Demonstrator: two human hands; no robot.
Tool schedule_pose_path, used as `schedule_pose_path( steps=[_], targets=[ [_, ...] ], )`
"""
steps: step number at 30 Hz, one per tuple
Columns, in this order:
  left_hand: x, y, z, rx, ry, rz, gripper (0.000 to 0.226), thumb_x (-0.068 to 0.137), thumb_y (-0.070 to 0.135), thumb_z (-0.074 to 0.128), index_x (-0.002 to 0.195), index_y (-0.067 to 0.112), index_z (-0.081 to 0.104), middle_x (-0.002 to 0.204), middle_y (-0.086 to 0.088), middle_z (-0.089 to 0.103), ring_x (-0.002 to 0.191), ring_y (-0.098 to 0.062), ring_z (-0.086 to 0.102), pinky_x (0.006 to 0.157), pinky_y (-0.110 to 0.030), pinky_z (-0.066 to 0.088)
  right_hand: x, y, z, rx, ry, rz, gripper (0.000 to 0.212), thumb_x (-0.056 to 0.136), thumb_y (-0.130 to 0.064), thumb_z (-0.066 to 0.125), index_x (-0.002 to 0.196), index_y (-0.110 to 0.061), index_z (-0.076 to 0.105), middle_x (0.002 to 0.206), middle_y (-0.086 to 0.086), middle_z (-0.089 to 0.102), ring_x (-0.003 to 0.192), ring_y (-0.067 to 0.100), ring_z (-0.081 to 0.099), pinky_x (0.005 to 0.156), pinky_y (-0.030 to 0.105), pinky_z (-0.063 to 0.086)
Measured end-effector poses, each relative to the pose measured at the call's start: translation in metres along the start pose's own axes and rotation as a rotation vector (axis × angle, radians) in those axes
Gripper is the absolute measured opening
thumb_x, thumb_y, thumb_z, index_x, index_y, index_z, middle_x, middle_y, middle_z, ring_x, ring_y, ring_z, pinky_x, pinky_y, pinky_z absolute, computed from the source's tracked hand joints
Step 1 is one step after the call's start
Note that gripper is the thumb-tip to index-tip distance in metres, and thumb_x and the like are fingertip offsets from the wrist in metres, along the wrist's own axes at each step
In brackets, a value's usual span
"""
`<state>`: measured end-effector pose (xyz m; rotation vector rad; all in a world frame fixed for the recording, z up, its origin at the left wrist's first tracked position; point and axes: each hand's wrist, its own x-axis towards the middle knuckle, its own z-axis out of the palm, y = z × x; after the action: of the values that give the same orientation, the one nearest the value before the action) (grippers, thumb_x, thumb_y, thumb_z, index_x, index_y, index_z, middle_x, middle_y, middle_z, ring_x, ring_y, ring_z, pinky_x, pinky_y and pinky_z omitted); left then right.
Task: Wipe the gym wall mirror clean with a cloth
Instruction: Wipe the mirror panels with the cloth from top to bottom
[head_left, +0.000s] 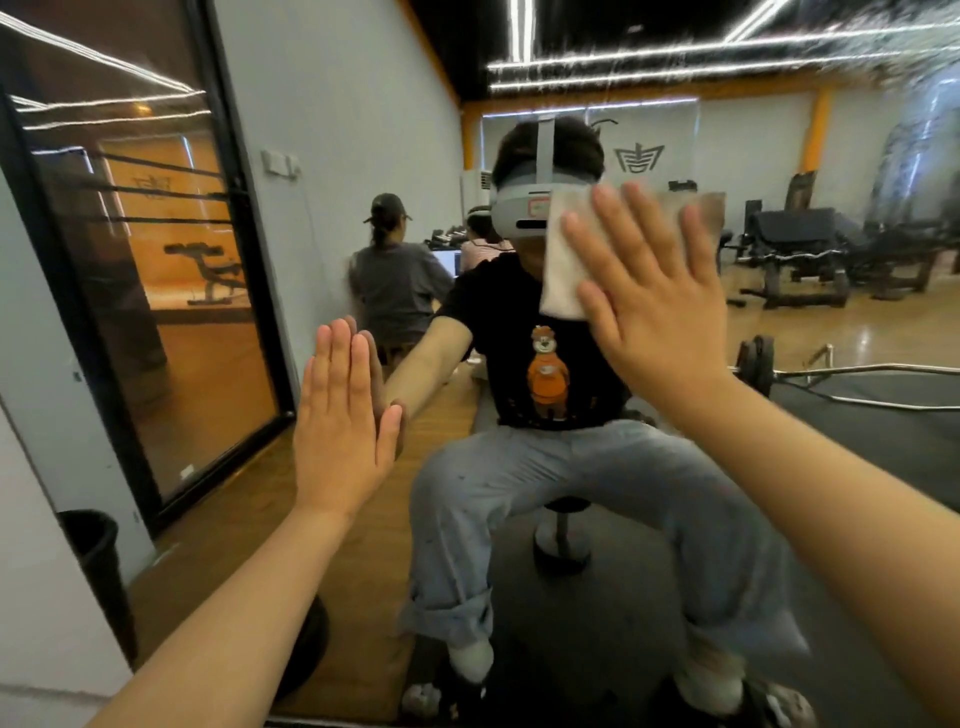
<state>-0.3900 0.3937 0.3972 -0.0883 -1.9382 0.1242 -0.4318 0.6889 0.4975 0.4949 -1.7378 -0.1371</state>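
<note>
The wall mirror (779, 457) fills most of the view and reflects me sitting on a stool. My right hand (654, 301) lies flat with spread, straight fingers, pressing a white cloth (563, 260) against the glass at head height. The cloth sticks out past my fingers on the left and upper right. My left hand (343, 421) rests flat on the mirror lower down to the left, fingers straight and together, holding nothing. Water droplets streak the glass at the upper right (831, 57).
A black-framed glass door (156, 291) stands on the left, with a dark bin (98, 561) at its foot. The reflection shows two people seated behind me, weight benches at the right and a barbell on the floor.
</note>
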Motion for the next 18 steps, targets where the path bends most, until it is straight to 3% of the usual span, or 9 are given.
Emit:
schedule_pose_path(
  steps=[7,14,18],
  targets=[
    [0.000,0.003,-0.003,0.056,-0.039,-0.023,0.070,0.102,0.039,0.021,0.155,-0.002,0.001,0.164,-0.022,-0.001,0.152,-0.028,-0.010,0.124,-0.038,-0.006,-0.036,-0.016,0.009,0.066,0.053,0.129,0.053,0.107,-0.037,0.027,0.157,-0.021,0.024,0.163,0.010,0.022,0.149,0.030,0.017,0.120,0.053,0.010],
    [0.000,0.002,0.002,0.079,-0.029,-0.017,0.071,0.101,0.038,0.021,0.155,-0.003,-0.001,0.162,-0.026,0.001,0.152,-0.029,-0.011,0.124,-0.042,-0.005,-0.175,-0.045,0.033,0.033,-0.098,-0.125,0.054,0.103,-0.037,0.036,0.156,-0.025,0.030,0.166,0.004,0.014,0.153,0.027,0.009,0.123,0.050,-0.002],
    [0.000,0.003,0.002,0.075,-0.042,-0.024,0.072,0.101,0.039,0.022,0.155,-0.003,-0.002,0.162,-0.026,-0.001,0.152,-0.032,-0.009,0.124,-0.045,-0.001,-0.214,-0.035,0.036,0.002,-0.137,-0.226,0.057,0.100,-0.038,0.037,0.155,-0.028,0.027,0.167,0.001,0.008,0.154,0.023,0.006,0.123,0.046,0.000]
  ],
)
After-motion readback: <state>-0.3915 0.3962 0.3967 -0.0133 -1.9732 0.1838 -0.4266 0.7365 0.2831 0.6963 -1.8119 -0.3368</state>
